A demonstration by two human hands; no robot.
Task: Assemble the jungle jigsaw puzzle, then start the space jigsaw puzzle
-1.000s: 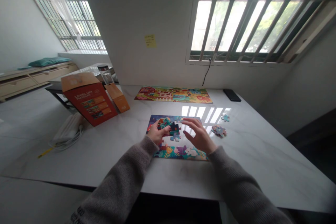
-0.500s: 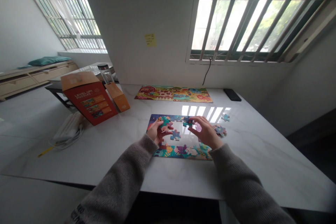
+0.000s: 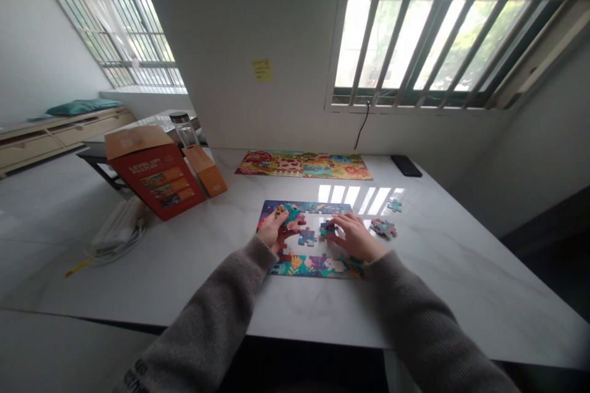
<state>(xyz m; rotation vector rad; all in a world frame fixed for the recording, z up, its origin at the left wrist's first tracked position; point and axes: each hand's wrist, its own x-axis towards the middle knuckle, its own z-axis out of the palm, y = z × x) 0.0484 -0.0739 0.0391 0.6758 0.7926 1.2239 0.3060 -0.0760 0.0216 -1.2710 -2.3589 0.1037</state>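
Jigsaw piece (image 3: 290,214), teal and pink, sits seemingly gripped in left hand (image 3: 273,234), right hand (image 3: 356,238) pressing another piece (image 3: 327,229).

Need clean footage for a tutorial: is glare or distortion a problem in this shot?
In the head view, the barred window is blown out nearly white, its light leaves streaks of glare on the marble table just beyond the jigsaw puzzle, and wide-angle distortion makes the walls and window bars lean.
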